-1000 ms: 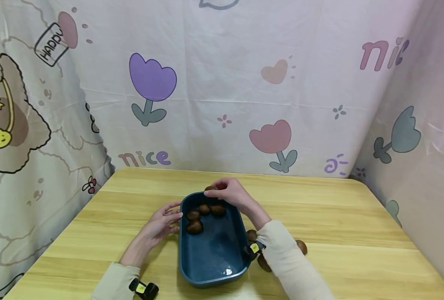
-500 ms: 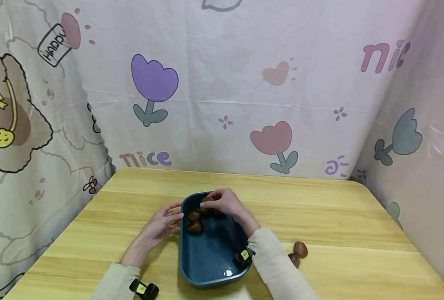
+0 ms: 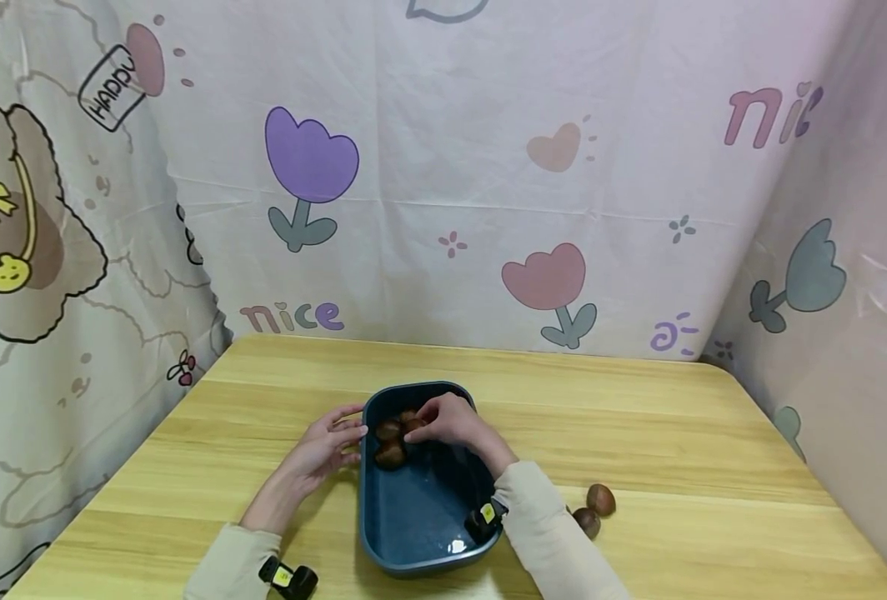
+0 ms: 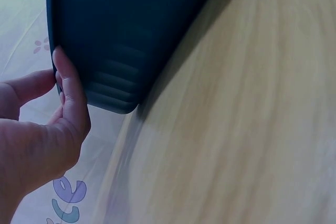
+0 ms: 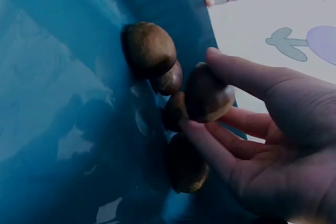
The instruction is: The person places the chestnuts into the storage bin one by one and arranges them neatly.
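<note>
My right hand (image 3: 454,421) is inside the deep blue rectangular tub (image 3: 413,521), at its far end. Thumb and fingers pinch a glossy brown chestnut (image 5: 207,98), plain in the right wrist view. Around it several more chestnuts lie on the tub's bottom, among them a large one (image 5: 151,48) and a darker one (image 5: 186,166) below the fingers. My left hand (image 3: 327,446) touches the tub's left side near the far corner, fingers loosely extended. In the left wrist view its fingertips (image 4: 62,61) rest on the outer wall right at the rim.
To the right of the tub, one chestnut (image 3: 601,500) and another (image 3: 586,522) lie on the wooden table (image 3: 676,433); a third is mostly hidden by my right sleeve (image 3: 556,533). A printed curtain (image 3: 443,167) hangs behind the table and along both sides.
My right hand has come down from over the far rim into the tub with its chestnut, toward the others there. The left hand stays at the tub's side.
</note>
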`<state>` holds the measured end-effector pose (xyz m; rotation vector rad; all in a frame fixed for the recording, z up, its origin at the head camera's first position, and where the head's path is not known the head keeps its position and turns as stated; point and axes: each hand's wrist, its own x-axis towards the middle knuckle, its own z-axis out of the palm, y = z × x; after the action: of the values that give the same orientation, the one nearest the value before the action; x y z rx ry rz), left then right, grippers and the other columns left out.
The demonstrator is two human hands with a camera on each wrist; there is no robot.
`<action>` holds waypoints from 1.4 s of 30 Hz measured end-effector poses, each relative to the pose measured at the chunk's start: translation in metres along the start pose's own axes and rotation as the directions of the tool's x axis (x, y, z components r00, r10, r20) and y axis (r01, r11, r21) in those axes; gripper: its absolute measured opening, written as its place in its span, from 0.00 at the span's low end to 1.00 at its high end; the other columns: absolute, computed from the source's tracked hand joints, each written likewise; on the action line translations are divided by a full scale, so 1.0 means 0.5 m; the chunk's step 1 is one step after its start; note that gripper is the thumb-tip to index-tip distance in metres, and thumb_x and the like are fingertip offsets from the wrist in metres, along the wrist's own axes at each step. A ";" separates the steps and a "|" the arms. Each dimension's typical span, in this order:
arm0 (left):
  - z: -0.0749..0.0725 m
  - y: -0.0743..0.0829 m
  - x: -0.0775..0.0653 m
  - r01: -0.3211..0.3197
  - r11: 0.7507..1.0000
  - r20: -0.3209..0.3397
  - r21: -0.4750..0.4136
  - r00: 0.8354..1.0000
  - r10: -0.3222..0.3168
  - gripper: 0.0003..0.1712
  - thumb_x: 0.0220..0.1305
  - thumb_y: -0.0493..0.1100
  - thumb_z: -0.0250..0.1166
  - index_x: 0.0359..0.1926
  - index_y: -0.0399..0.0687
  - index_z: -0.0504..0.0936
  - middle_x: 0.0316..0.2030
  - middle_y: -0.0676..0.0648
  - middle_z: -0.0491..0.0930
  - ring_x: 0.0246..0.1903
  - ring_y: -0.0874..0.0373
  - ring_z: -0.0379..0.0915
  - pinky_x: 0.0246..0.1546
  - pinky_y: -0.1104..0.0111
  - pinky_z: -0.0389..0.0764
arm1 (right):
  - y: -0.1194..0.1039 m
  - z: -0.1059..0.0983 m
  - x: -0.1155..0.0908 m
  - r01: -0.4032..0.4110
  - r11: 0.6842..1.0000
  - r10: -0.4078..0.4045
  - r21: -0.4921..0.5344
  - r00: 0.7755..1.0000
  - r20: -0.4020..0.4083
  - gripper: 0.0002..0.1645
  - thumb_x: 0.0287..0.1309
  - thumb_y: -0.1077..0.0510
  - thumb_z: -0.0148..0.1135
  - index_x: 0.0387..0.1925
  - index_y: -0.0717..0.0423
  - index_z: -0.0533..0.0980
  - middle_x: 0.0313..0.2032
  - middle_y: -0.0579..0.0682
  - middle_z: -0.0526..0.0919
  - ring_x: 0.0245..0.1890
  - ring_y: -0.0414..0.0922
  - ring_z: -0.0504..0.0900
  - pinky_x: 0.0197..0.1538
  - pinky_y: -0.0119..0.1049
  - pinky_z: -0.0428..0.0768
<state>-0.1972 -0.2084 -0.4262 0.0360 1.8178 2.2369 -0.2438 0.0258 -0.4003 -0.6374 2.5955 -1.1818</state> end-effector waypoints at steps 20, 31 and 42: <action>-0.009 -0.002 -0.001 0.010 1.000 -0.022 0.000 1.000 -0.010 0.30 0.69 0.32 0.56 0.67 0.32 0.56 0.37 0.49 0.73 0.32 0.62 0.73 0.32 0.70 0.78 | -0.003 0.011 0.006 0.090 0.975 -0.078 -0.204 0.995 0.067 0.20 0.47 0.56 0.76 0.41 0.62 0.83 0.34 0.50 0.83 0.32 0.41 0.78 0.37 0.33 0.77; -0.008 -0.001 -0.004 0.002 1.000 -0.024 -0.010 1.000 -0.003 0.29 0.69 0.33 0.56 0.67 0.32 0.57 0.36 0.49 0.74 0.31 0.62 0.73 0.32 0.70 0.78 | -0.004 0.008 0.007 0.092 0.973 -0.067 -0.210 0.990 0.125 0.15 0.53 0.55 0.72 0.40 0.61 0.83 0.34 0.49 0.83 0.31 0.39 0.77 0.36 0.32 0.77; 0.000 -0.003 -0.001 -0.006 1.000 -0.011 -0.017 1.000 0.006 0.29 0.69 0.33 0.57 0.67 0.32 0.57 0.37 0.49 0.74 0.32 0.62 0.73 0.31 0.70 0.78 | -0.016 -0.008 -0.001 0.148 0.966 -0.147 -0.212 0.989 0.019 0.12 0.62 0.57 0.63 0.40 0.62 0.83 0.33 0.50 0.85 0.31 0.42 0.80 0.35 0.33 0.78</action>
<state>-0.1962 -0.2083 -0.4276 0.0259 1.8065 2.2603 -0.2425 0.0240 -0.3916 -0.8887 2.7363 -0.9457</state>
